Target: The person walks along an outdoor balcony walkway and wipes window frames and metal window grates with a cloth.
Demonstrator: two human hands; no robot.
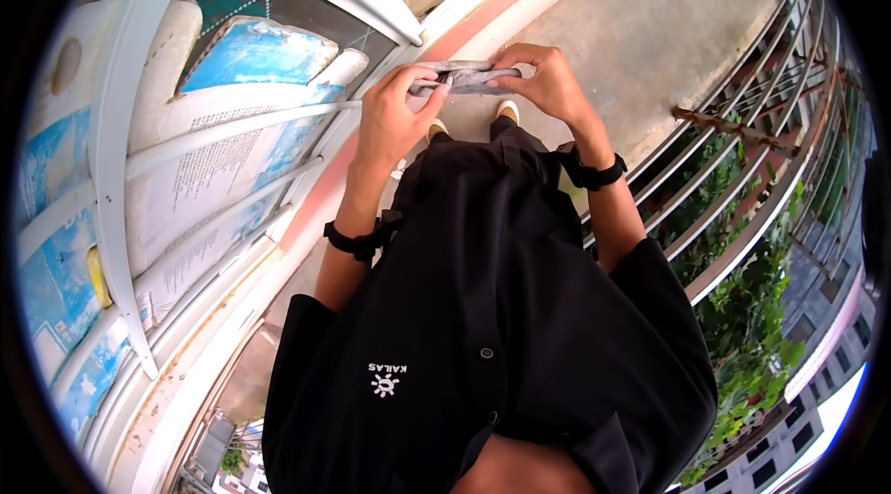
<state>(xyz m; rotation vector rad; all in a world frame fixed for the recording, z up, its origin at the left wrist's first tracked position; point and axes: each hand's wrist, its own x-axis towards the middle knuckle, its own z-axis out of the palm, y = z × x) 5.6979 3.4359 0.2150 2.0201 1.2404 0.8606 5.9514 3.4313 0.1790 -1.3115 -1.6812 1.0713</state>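
Stretching between the two hands, a grey, narrow, folded item (471, 79) sits in front of the body, above the feet. The left hand (394, 109) pinches one end between thumb and fingers, while the right hand (546, 81) grips the opposite end; the hands are apart, joined only by the item. Its material is too unclear to name. Dark bands circle both wrists, below a black shirt's (557, 336) short sleeves. Light shoes (508, 110) stand on the concrete floor (640, 30). Along the left, white bars (116, 160) cross in front of white-and-blue panels (218, 136); along the right, a curved metal railing (733, 257) borders green leaves (742, 327).
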